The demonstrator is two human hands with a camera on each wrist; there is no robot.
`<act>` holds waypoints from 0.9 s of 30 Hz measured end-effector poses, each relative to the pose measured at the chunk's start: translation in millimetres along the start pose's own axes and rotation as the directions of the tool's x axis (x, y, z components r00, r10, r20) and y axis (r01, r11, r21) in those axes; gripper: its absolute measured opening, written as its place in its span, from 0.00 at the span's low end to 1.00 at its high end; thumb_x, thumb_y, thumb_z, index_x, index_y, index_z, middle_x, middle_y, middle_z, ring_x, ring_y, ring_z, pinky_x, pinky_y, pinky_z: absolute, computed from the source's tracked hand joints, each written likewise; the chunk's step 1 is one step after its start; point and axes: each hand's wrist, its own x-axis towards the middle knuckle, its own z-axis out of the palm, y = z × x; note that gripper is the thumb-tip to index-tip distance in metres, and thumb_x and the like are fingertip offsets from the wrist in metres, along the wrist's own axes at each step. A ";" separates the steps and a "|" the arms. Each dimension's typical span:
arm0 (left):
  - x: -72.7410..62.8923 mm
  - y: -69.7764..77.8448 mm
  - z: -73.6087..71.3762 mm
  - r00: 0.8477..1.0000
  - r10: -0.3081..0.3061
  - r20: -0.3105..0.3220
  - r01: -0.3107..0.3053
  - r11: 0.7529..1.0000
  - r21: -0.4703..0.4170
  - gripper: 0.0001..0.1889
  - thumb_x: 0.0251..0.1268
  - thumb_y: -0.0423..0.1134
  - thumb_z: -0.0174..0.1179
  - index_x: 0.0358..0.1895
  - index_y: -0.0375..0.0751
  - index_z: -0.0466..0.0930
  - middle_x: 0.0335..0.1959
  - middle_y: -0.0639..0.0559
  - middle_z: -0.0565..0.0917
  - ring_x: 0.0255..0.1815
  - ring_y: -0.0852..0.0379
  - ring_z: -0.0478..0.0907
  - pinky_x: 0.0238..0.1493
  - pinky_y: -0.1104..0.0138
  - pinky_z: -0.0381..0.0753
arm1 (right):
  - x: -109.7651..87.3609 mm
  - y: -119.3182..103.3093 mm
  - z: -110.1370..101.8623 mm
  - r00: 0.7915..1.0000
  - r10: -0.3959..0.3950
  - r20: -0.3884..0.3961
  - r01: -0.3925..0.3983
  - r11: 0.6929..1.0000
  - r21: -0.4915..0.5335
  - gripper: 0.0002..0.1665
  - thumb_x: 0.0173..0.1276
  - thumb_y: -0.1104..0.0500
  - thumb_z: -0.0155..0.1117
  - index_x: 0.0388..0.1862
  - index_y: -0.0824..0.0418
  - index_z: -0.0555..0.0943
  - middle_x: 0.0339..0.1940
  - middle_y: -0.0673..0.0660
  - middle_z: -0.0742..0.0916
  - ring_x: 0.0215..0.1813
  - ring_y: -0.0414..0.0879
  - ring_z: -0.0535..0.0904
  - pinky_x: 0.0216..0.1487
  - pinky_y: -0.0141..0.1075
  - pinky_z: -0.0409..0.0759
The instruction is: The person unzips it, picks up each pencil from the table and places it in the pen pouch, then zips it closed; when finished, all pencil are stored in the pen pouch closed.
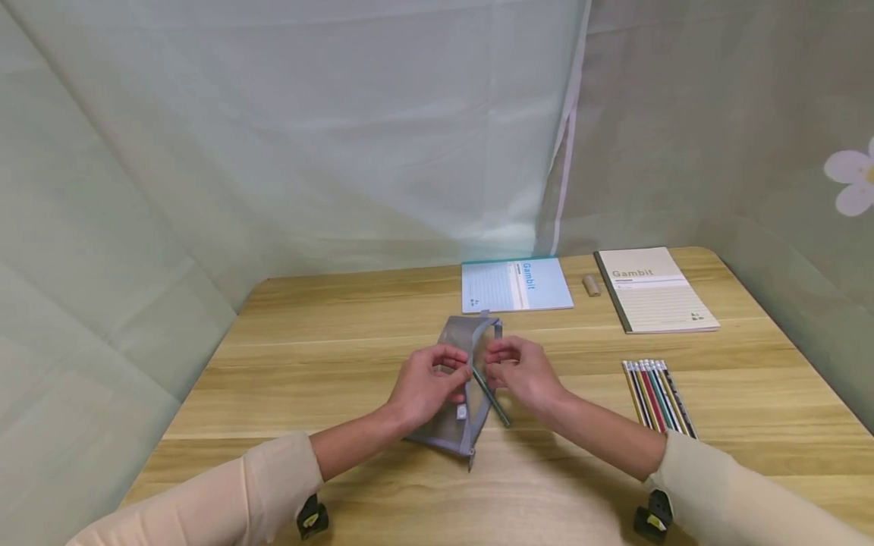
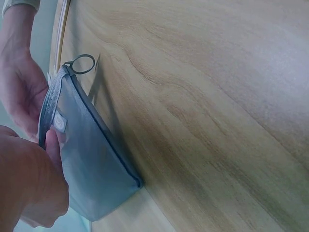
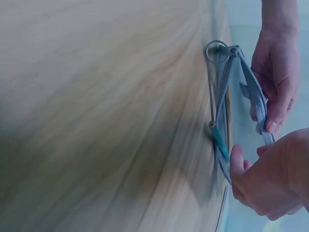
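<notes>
A grey, see-through zip pouch [image 1: 444, 425] stands with its mouth spread and its ring zipper pull [image 2: 83, 64] towards me. My left hand [image 1: 432, 383] pinches one side of the zip edge, thumb on the near face beside a small white label. Across the mouth, my right hand [image 1: 522, 371] has curled fingers at the opposite edge of the pouch. A green pencil [image 1: 493, 398] slants through the opening; its near end sticks out past the pouch's right side. In the right wrist view, the pencil's other end disappears beside the right hand's fingers.
Several pencils [image 1: 657, 394] lie side by side at the right, partly behind the right sleeve. A blue notebook [image 1: 488, 288] and a cream notebook [image 1: 655, 292] lie at the back, with a small brown block [image 1: 591, 286] between them. Cloth [image 1: 341, 136] hangs behind the table.
</notes>
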 end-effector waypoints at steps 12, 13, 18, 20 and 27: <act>0.0 1.2 0.7 1.000 0.004 -0.002 -0.004 1.000 -0.013 0.10 0.72 0.29 0.68 0.52 0.31 0.84 0.44 0.42 0.84 0.29 0.56 0.86 0.36 0.61 0.95 | -23.6 20.9 -19.6 0.997 -0.029 0.077 0.042 0.983 -0.176 0.19 0.62 0.77 0.73 0.53 0.76 0.82 0.42 0.64 0.88 0.37 0.48 0.86 0.35 0.37 0.92; 0.0 1.4 0.7 1.000 0.003 -0.003 -0.003 1.000 -0.010 0.10 0.72 0.30 0.68 0.52 0.31 0.84 0.44 0.42 0.84 0.29 0.56 0.86 0.36 0.61 0.95 | -25.2 23.1 -19.8 0.995 -0.045 0.084 0.060 0.981 -0.186 0.19 0.62 0.77 0.74 0.52 0.76 0.82 0.41 0.63 0.88 0.36 0.48 0.86 0.34 0.36 0.92; -0.2 2.6 0.3 1.000 0.004 -0.002 -0.004 1.000 -0.002 0.10 0.73 0.31 0.68 0.52 0.31 0.84 0.44 0.42 0.84 0.29 0.56 0.86 0.36 0.61 0.95 | -30.3 31.4 -20.0 0.987 -0.127 0.102 0.149 0.957 -0.250 0.21 0.57 0.75 0.79 0.49 0.75 0.82 0.37 0.60 0.88 0.34 0.46 0.82 0.31 0.32 0.89; -0.5 3.1 0.2 1.000 0.005 -0.001 -0.005 1.000 0.000 0.10 0.73 0.31 0.68 0.53 0.32 0.84 0.44 0.42 0.84 0.29 0.55 0.86 0.37 0.60 0.95 | -30.6 33.1 -19.9 0.983 -0.153 0.099 0.176 0.942 -0.287 0.22 0.55 0.75 0.81 0.48 0.73 0.83 0.36 0.58 0.88 0.34 0.45 0.81 0.30 0.30 0.87; -0.4 3.4 0.3 1.000 0.007 -0.003 -0.007 1.000 -0.003 0.10 0.73 0.31 0.68 0.52 0.32 0.84 0.44 0.42 0.84 0.29 0.55 0.86 0.36 0.60 0.95 | -30.0 33.3 -19.8 0.981 -0.165 0.101 0.189 0.927 -0.324 0.19 0.55 0.77 0.79 0.46 0.72 0.84 0.34 0.57 0.88 0.32 0.44 0.82 0.29 0.28 0.84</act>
